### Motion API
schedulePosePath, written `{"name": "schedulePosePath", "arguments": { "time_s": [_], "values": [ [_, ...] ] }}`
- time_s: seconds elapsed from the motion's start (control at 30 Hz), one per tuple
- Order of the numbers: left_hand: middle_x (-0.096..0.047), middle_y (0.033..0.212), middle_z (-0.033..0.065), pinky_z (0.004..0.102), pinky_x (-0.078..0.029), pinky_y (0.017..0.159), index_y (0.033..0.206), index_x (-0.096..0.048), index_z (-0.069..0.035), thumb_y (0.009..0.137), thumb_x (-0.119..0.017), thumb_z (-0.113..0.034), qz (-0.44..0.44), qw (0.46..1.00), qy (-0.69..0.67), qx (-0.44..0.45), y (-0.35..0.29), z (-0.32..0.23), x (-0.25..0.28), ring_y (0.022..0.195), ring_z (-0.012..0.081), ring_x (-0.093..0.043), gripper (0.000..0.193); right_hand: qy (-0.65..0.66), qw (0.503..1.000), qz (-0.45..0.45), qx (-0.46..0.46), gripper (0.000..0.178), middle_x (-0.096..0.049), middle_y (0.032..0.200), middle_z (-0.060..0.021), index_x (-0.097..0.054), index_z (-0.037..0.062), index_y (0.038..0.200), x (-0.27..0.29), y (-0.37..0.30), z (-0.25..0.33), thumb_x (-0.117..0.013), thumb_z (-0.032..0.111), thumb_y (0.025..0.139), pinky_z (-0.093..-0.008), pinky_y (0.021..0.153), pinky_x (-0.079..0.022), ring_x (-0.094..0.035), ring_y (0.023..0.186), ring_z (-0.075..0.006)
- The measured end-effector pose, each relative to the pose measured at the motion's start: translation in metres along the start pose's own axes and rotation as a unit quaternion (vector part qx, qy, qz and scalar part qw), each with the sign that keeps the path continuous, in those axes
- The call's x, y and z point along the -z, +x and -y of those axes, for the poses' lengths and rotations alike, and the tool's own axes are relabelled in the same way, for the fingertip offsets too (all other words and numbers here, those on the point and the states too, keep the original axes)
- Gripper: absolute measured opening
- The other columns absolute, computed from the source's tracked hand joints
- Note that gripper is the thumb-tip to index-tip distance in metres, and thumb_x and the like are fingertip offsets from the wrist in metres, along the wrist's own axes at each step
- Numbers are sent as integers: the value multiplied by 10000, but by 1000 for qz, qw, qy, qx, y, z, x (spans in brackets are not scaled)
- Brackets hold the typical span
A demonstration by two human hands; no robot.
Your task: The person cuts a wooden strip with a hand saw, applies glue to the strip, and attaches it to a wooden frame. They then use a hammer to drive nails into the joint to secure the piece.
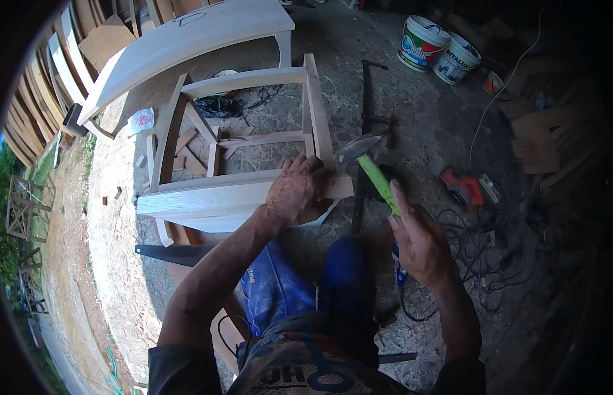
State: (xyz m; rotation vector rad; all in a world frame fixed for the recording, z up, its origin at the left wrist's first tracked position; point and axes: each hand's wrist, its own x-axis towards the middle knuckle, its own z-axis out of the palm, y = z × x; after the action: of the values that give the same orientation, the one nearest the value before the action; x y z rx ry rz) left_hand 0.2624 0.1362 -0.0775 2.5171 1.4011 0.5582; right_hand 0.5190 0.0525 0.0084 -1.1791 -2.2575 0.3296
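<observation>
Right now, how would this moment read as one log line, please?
left hand: on wooden frame | right hand: holds hammer | red tool: on floor | buckets: on floor

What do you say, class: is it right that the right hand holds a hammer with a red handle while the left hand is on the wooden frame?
Not quite: the head view shows the right hand holding a hammer with a green handle, while the left hand is on the wooden frame.

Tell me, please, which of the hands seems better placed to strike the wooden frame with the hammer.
The right hand seems better placed: it holds the hammer, whose head is raised beside the wooden frame. The left hand is wrapped over the frame's near corner, with no tool visible.
</observation>
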Motion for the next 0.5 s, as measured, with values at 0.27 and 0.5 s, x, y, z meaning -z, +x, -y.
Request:
{"name": "schedulePosePath", "arguments": {
  "time_s": [0.27,0.5],
  "values": [
    [-576,1233,137,457,-396,1094,1278,-654,-64,763,-810,-330,7,1000,-21,0,2,1,-2,1229,341,-514,601,-51,988,138,-42,678,-658,835,-186,-343,111,1587,2,2,-10,-624,51,973,-473,625,-576,-703,705,-355],
    [-578,1229,127,443,-401,1088,1243,-673,-65,763,-814,-316,17,1000,-17,2,1,3,1,1218,331,-523,560,-28,999,-33,3,681,-694,954,-216,-379,59,1563,11,1,13,-633,-34,938,-455,660,-589,-731,841,-363]
  ]
}}
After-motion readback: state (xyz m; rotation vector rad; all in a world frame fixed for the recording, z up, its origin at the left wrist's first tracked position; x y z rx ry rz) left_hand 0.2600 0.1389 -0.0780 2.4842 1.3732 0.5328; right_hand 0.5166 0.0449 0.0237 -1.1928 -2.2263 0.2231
